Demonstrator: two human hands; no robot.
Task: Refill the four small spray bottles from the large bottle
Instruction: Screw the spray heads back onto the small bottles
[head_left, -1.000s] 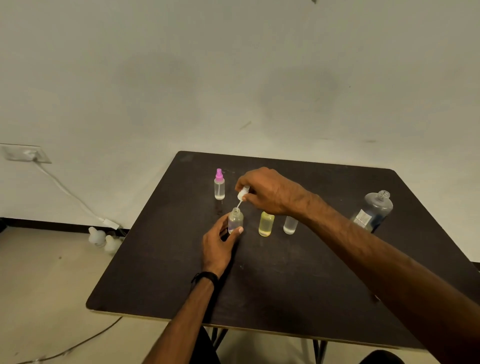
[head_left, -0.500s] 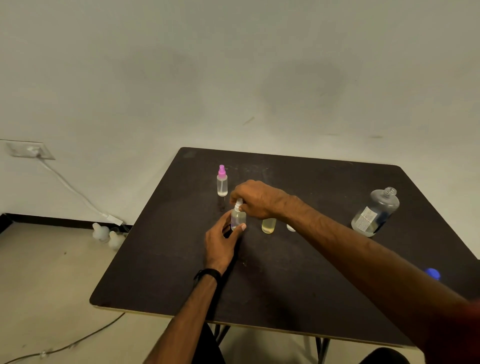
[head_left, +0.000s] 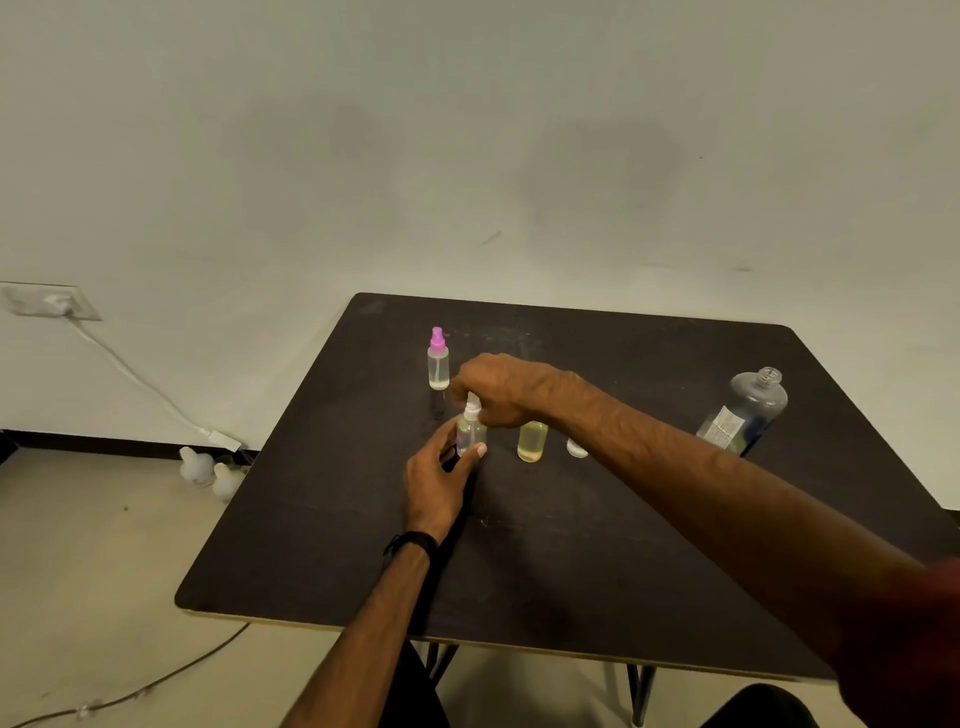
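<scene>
On the dark table (head_left: 571, 561) my left hand (head_left: 436, 483) grips a small clear spray bottle (head_left: 470, 434) by its body. My right hand (head_left: 501, 387) pinches the white spray cap (head_left: 472, 408) seated on that bottle's neck. A small clear bottle with a pink sprayer (head_left: 438, 359) stands behind them. To the right stands a small yellowish bottle (head_left: 532, 441) with no cap, its neck hidden by my hand. Further right, another small bottle (head_left: 576, 448) is mostly hidden by my right forearm. The large clear bottle (head_left: 745, 413) stands uncapped at the table's right side.
The table's near edge (head_left: 363, 626) lies just in front of me. On the floor at left stand two white bottles (head_left: 208, 470) by the wall, and a white cable (head_left: 135, 379) runs from a wall socket (head_left: 41, 301) down to them.
My right hand has brought the white spray cap down from above the bottle onto its neck. My left hand has kept hold of the bottle.
</scene>
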